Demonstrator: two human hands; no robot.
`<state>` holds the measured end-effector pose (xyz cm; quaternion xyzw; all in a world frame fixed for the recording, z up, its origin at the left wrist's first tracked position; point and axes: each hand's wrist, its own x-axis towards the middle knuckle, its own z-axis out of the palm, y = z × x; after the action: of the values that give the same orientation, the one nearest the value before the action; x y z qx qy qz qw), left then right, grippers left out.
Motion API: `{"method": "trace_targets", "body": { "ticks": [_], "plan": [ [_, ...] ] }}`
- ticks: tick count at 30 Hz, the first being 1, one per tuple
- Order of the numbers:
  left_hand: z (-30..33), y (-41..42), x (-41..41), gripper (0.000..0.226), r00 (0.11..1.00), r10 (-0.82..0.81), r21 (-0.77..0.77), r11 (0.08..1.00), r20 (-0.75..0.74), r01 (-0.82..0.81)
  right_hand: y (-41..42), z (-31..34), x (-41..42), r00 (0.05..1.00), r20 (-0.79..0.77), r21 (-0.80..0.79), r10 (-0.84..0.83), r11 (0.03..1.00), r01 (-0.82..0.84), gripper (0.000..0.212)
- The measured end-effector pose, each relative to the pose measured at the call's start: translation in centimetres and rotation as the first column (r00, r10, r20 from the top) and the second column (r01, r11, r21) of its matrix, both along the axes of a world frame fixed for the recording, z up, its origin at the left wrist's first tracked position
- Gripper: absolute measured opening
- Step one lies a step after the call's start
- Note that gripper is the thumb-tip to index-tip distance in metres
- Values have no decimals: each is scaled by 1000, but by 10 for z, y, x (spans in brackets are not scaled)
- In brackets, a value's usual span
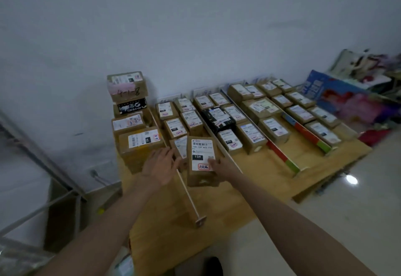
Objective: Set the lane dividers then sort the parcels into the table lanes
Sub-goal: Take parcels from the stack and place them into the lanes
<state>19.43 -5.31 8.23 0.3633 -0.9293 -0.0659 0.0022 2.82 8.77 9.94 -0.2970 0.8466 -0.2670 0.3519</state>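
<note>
A wooden table (249, 180) carries several brown parcels set in lanes between thin dividers. My right hand (219, 167) grips a brown parcel with a white "15H" label (201, 158) at its right side, holding it over the second lane from the left. My left hand (161, 163) hovers just left of that parcel, fingers spread, holding nothing, above a thin pale divider (188, 193). Behind the held parcel sits another labelled parcel (180, 145). Two coloured dividers (282, 156) (308, 134) split the right-hand lanes.
A tall stack of larger boxes (130, 110) fills the table's far left by the white wall. A metal frame (43, 167) stands at the left. Colourful bags and clutter (355, 93) lie on the floor at the right. The floor (347, 221) is shiny tile.
</note>
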Motion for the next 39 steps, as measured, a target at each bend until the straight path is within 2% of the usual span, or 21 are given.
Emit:
{"method": "trace_targets", "body": {
  "ticks": [10, 18, 26, 29, 35, 39],
  "plan": [
    [16, 82, -115, 59, 966, -257, -12, 966, 24, 257, 125, 13, -95, 949, -101, -23, -298, 955, 297, 54],
    [9, 166, -223, 57, 935, -351, -87, 931, 45, 354, 226, 2, -188, 886, -102, 19, -453, 889, 457, 57],
    [6, 258, -333, 54, 951, -308, -41, 951, -32, 306, 318, -5, -290, 876, -127, 50, -466, 879, 475, 53],
    [3, 276, -358, 52, 947, -322, -30, 946, -15, 321, 336, -7, -317, 881, -131, 57, -455, 884, 465, 52],
    [-10, 274, -395, 51, 953, -302, 2, 953, 3, 302, 336, -23, -364, 891, -80, 52, -448, 890, 452, 49],
    [-25, 255, -421, 54, 968, -250, 10, 968, 7, 250, 314, -33, -396, 902, -39, 64, -429, 900, 431, 38]
  ]
}}
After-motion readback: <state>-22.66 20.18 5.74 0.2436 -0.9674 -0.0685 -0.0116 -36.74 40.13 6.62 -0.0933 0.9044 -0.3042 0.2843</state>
